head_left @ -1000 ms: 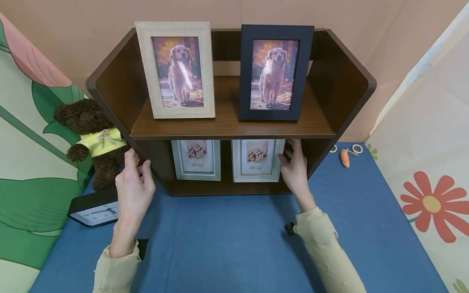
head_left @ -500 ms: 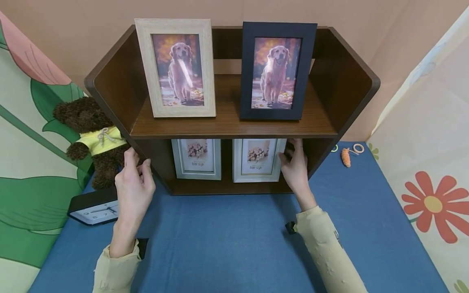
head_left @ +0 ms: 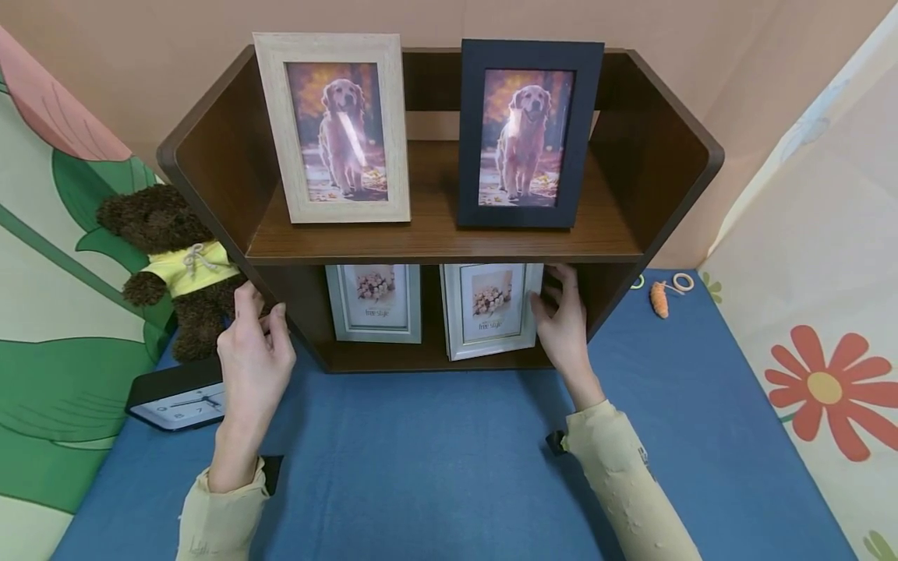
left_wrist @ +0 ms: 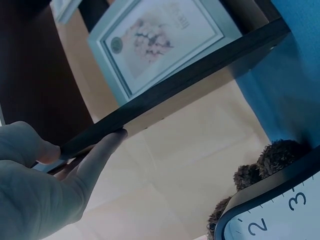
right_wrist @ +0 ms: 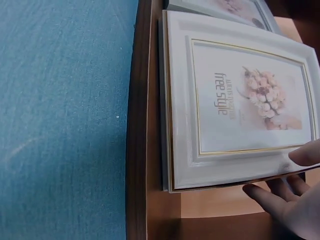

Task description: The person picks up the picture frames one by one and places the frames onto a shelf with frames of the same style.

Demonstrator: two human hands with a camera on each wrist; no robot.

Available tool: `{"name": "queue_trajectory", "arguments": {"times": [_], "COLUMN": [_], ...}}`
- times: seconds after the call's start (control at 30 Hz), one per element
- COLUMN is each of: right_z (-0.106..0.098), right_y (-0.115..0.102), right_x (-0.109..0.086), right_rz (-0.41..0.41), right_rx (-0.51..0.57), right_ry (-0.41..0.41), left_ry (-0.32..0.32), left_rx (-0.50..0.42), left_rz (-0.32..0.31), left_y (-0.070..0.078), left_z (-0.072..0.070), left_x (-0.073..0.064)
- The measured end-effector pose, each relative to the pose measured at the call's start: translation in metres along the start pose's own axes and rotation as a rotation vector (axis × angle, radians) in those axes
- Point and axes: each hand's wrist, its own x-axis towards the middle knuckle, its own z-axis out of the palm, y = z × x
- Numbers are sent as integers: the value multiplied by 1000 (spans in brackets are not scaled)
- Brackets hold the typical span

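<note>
My left hand [head_left: 254, 360] pinches the front edge of the left side panel of a dark brown shelf [head_left: 433, 245]; in the left wrist view the thumb is on one face and the fingers [left_wrist: 102, 155] on the other. In the lower compartment, my right hand [head_left: 565, 331] holds the right side of a white picture frame [head_left: 491, 300] with a thin gold line and a flower print. Its thumb lies on the front, the other fingers behind. The frame sits slightly turned, its lower left corner near the shelf's front edge. Left of it stands a pale blue-grey picture frame [head_left: 376, 331].
A cream picture frame [head_left: 277, 132] and a dark blue one [head_left: 471, 140], both with dog photos, stand on the upper shelf. At left are a brown teddy bear [head_left: 199, 269] and a black clock [head_left: 175, 382]. A small orange toy [head_left: 659, 300] lies at right on the blue cloth [head_left: 421, 467].
The white picture frame in my right hand has turned a little, its lower left corner coming forward toward the shelf's front edge. My left hand keeps its place on the side panel.
</note>
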Motion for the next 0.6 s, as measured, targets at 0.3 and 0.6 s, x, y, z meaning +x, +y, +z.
{"name": "queue_trajectory", "arguments": {"times": [0.3, 0.6], "right_z": [2, 3], "right_y": [2, 4], "right_x": [0, 2], "right_rz": [-32, -30], "right_rx": [-12, -41], "right_ry": [3, -1], "left_ry": [0, -9], "left_rx": [6, 1], "left_rz": [1, -12], "left_y": [-1, 0], "left_z": [0, 0], "left_x": [0, 0]}}
